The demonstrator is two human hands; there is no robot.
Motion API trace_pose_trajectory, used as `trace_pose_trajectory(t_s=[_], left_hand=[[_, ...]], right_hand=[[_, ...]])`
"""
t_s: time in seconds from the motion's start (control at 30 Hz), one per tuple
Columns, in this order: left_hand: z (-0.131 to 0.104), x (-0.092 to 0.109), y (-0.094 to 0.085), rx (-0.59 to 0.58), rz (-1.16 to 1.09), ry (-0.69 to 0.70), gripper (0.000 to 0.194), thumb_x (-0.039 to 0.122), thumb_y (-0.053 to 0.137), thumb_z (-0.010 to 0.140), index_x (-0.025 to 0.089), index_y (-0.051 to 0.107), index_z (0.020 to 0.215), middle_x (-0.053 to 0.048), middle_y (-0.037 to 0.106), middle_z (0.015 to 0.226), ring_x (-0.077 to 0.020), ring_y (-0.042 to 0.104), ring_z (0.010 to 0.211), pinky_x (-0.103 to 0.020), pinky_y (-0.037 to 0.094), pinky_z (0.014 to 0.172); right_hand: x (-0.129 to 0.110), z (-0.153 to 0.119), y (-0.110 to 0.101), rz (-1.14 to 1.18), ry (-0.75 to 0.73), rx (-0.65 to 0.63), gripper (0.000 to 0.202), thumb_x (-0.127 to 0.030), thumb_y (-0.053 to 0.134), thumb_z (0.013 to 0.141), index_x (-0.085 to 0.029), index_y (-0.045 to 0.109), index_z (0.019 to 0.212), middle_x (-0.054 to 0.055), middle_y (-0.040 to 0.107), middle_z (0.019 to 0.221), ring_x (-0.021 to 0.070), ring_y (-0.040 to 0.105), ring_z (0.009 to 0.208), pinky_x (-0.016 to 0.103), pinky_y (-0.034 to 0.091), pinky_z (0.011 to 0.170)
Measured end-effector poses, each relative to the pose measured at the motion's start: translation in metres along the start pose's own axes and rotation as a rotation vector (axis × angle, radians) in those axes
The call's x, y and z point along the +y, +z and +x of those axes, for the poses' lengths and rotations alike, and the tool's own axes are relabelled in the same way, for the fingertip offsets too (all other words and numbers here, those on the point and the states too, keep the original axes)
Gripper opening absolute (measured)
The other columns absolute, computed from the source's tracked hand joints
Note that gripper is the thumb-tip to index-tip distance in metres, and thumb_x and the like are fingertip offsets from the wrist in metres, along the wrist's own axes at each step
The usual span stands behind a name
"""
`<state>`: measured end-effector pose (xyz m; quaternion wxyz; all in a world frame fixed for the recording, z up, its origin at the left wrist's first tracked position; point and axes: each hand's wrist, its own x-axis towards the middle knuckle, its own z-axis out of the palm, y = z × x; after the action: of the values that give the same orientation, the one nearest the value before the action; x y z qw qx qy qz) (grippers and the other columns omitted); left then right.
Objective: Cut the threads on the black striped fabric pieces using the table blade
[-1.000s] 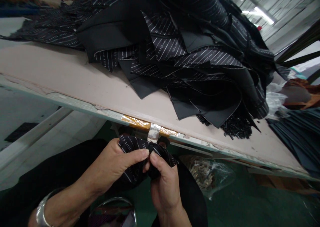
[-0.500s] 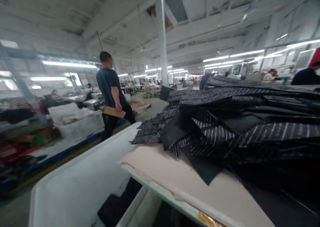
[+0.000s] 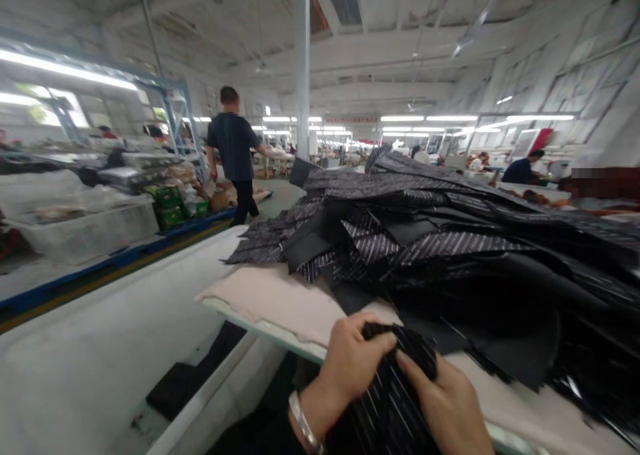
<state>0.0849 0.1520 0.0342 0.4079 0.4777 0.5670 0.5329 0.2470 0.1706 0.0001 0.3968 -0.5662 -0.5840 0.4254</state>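
My left hand, with a silver bracelet at the wrist, grips the upper left part of a dark striped cloth. Close beside it, my right hand pinches the same cloth from the right, the two thumbs nearly meeting. Both hands are at the near edge of a table with a pale, ragged-edged cover. Behind them a large heap of dark striped fabric pieces spreads over the table. The lower end of the held cloth hangs down and runs out of view.
A white bin stands at the left with dark cloth inside. A person walks beyond it, near a clear plastic crate. Another person is at the back right. A pole rises behind the heap.
Both hands have come into view, holding the striped cloth. The view has turned right, and the walking person is farther off, back now turned. More of the right side of the room shows.
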Motion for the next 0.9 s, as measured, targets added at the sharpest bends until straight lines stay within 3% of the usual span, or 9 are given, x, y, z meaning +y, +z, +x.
trace_pose_trajectory(t_s=[0.1, 0.17, 0.33, 0.5, 0.6, 0.7, 0.83, 0.9], left_hand=[[-0.009, -0.008, -0.009, -0.022, -0.096, -0.076, 0.028, 0.046, 0.075, 0.078, 0.018, 0.072, 0.080, -0.002, 0.071, 0.078, -0.0229, 0.063, 0.077, -0.032, 0.049, 0.072], [-0.022, -0.022, -0.017, -0.027, -0.143, -0.141, 0.037, 0.051, 0.073, 0.083, 0.016, 0.075, 0.092, -0.005, 0.076, 0.088, -0.0244, 0.065, 0.083, -0.033, 0.052, 0.076], [-0.074, -0.051, -0.033, -0.102, -0.165, -0.239, 0.035, 0.047, 0.084, 0.076, 0.014, 0.079, 0.087, -0.006, 0.079, 0.087, -0.0264, 0.068, 0.084, -0.033, 0.054, 0.077], [-0.111, -0.064, -0.035, -0.110, -0.240, -0.318, 0.042, 0.054, 0.084, 0.075, 0.013, 0.078, 0.077, -0.007, 0.079, 0.079, -0.0249, 0.069, 0.076, -0.033, 0.055, 0.073], [-0.120, -0.064, -0.030, -0.101, -0.338, -0.353, 0.044, 0.056, 0.084, 0.074, 0.014, 0.078, 0.086, -0.007, 0.080, 0.083, -0.0263, 0.073, 0.079, -0.036, 0.058, 0.079], [-0.120, -0.059, -0.025, -0.074, -0.398, -0.369, 0.045, 0.056, 0.086, 0.071, 0.014, 0.076, 0.082, -0.007, 0.080, 0.078, -0.0249, 0.072, 0.072, -0.036, 0.058, 0.073], [-0.109, -0.050, -0.022, -0.029, -0.420, -0.349, 0.042, 0.053, 0.089, 0.070, 0.015, 0.077, 0.084, -0.005, 0.080, 0.076, -0.0233, 0.071, 0.072, -0.032, 0.057, 0.071], [-0.103, -0.045, -0.022, -0.042, -0.426, -0.338, 0.044, 0.052, 0.089, 0.070, 0.015, 0.079, 0.091, -0.005, 0.081, 0.081, -0.0242, 0.073, 0.077, -0.033, 0.057, 0.076]], right_hand=[[-0.008, -0.008, 0.004, 0.124, -0.087, 0.038, 0.045, -0.058, 0.071, 0.076, -0.015, 0.081, 0.085, 0.012, 0.082, 0.091, 0.0359, 0.073, 0.093, 0.046, 0.056, 0.087], [-0.003, -0.022, 0.009, 0.251, -0.074, -0.010, 0.040, -0.050, 0.075, 0.078, -0.014, 0.081, 0.094, 0.010, 0.082, 0.097, 0.0317, 0.072, 0.094, 0.043, 0.056, 0.088], [0.030, -0.070, 0.011, 0.337, 0.031, -0.105, 0.029, -0.038, 0.082, 0.076, -0.014, 0.081, 0.093, 0.006, 0.080, 0.090, 0.0245, 0.068, 0.083, 0.036, 0.055, 0.080], [0.062, -0.113, 0.010, 0.390, 0.139, -0.218, 0.034, -0.043, 0.088, 0.070, -0.012, 0.081, 0.082, 0.004, 0.073, 0.073, 0.0187, 0.061, 0.066, 0.031, 0.052, 0.067], [0.077, -0.140, 0.014, 0.434, 0.207, -0.291, 0.042, -0.048, 0.093, 0.062, -0.012, 0.080, 0.079, 0.003, 0.069, 0.070, 0.0169, 0.057, 0.063, 0.028, 0.049, 0.061], [0.085, -0.161, 0.020, 0.476, 0.244, -0.320, 0.047, -0.055, 0.093, 0.060, -0.012, 0.077, 0.071, 0.002, 0.064, 0.063, 0.0147, 0.051, 0.059, 0.027, 0.045, 0.058], [0.089, -0.166, 0.026, 0.514, 0.255, -0.233, 0.052, -0.061, 0.091, 0.062, -0.013, 0.071, 0.061, -0.001, 0.057, 0.054, 0.0119, 0.044, 0.053, 0.027, 0.041, 0.056], [0.087, -0.164, 0.025, 0.529, 0.249, -0.207, 0.051, -0.059, 0.093, 0.062, -0.013, 0.073, 0.066, 0.000, 0.062, 0.058, 0.0134, 0.050, 0.055, 0.028, 0.044, 0.059]])
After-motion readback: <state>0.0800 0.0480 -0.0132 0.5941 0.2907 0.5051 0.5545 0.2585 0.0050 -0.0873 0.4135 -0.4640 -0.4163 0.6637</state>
